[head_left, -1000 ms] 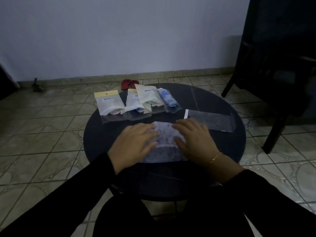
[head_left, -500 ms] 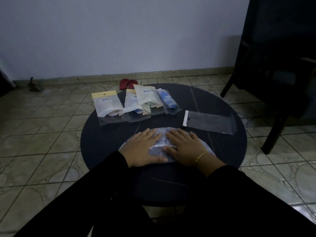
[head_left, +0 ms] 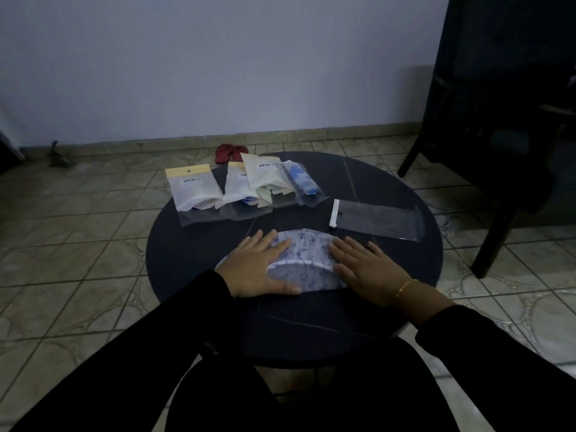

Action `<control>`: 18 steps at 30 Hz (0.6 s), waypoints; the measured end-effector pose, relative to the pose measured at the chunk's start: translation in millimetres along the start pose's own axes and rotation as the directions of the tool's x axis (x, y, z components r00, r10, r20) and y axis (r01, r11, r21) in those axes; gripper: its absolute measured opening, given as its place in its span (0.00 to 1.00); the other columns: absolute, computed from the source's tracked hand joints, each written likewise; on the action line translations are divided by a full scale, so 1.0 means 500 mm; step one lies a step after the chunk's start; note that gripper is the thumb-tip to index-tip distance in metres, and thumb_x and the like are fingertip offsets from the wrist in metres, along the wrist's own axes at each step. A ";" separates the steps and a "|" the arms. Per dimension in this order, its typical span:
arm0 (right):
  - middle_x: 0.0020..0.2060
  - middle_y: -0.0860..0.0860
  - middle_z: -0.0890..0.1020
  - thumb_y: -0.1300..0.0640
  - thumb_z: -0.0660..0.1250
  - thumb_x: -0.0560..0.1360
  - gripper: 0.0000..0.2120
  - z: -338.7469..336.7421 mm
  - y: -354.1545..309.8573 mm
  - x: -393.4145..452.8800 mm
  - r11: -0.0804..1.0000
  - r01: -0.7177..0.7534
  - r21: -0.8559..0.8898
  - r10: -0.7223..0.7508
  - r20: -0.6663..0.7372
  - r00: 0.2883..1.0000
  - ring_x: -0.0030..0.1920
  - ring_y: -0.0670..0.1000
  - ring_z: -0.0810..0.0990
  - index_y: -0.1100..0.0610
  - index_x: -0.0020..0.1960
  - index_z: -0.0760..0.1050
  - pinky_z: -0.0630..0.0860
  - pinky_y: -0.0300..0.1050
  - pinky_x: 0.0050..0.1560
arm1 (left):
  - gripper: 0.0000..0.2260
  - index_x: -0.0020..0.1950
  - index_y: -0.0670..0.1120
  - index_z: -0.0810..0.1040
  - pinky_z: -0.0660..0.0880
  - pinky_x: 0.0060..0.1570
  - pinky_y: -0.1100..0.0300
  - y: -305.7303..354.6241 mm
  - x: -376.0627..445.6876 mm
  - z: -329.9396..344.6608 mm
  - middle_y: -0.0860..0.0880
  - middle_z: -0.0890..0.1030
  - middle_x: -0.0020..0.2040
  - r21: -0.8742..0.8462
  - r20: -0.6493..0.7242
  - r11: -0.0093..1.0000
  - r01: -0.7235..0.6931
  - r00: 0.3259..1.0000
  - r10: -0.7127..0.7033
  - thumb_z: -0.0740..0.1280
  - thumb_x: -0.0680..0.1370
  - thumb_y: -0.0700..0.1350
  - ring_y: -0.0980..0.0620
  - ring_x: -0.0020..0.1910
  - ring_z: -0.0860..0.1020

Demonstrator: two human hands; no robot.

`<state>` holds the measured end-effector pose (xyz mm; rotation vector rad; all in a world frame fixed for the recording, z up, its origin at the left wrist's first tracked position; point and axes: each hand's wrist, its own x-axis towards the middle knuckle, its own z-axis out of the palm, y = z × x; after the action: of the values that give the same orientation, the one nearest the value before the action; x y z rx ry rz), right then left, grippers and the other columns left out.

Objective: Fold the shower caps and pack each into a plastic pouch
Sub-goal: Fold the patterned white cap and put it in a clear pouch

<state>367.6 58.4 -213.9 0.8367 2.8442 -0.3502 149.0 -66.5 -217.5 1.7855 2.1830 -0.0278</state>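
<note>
A pale shower cap with a purple floral print lies flattened on the round dark table. My left hand presses flat on the cap's left part, fingers straight. My right hand lies flat on its right end, partly on the table. An empty clear plastic pouch with a white strip lies just beyond my right hand. Several packed pouches sit in a row at the table's far side.
A dark wooden chair stands at the right of the table. Red slippers lie on the tiled floor behind the table, near the wall. A small dark object sits by the wall at left.
Both hands slid apart from the cap's middle toward its ends, smoothing it flat. More of the cap's printed middle now shows between them.
</note>
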 end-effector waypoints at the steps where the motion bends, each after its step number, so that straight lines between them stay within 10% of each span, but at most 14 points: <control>1: 0.77 0.44 0.45 0.45 0.44 0.82 0.25 0.002 -0.003 0.001 1.000 -0.012 0.027 0.012 -0.024 1.000 0.76 0.45 0.41 0.47 0.77 0.44 0.40 0.51 0.75 | 0.55 0.76 0.61 0.40 0.38 0.72 0.53 0.002 -0.001 -0.001 0.52 0.38 0.78 -0.002 0.002 1.000 0.003 1.000 -0.003 0.48 0.53 0.83 0.49 0.76 0.38; 7: 0.70 0.51 0.67 0.31 0.62 0.69 0.39 -0.009 -0.014 -0.010 0.926 -0.328 0.187 0.368 -0.251 0.896 0.70 0.54 0.63 0.50 0.73 0.60 0.60 0.53 0.68 | 0.55 0.76 0.61 0.39 0.38 0.73 0.53 0.009 -0.007 -0.003 0.51 0.39 0.78 0.015 0.020 1.000 0.024 1.000 -0.024 0.49 0.54 0.83 0.49 0.76 0.38; 14: 0.61 0.56 0.74 0.28 0.71 0.56 0.46 -0.052 -0.005 0.026 0.791 -0.548 0.273 0.548 0.081 0.832 0.61 0.58 0.72 0.57 0.63 0.69 0.71 0.52 0.60 | 0.56 0.76 0.62 0.41 0.40 0.73 0.50 0.022 -0.016 -0.001 0.52 0.39 0.78 -0.043 0.042 0.995 0.086 0.996 -0.084 0.47 0.52 0.84 0.47 0.76 0.38; 18: 0.60 0.57 0.74 0.35 0.75 0.60 0.42 -0.077 -0.013 0.037 0.816 -0.518 0.256 0.502 0.130 0.855 0.59 0.57 0.73 0.61 0.64 0.70 0.71 0.47 0.56 | 0.38 0.77 0.58 0.53 0.41 0.74 0.50 0.030 -0.011 -0.003 0.51 0.48 0.78 -0.156 0.020 0.972 0.175 0.985 -0.174 0.45 0.71 0.74 0.46 0.77 0.44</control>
<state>345.5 73.0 -179.6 1.5678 2.4083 -0.6926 164.0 -68.2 -212.0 1.5037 2.2639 0.0970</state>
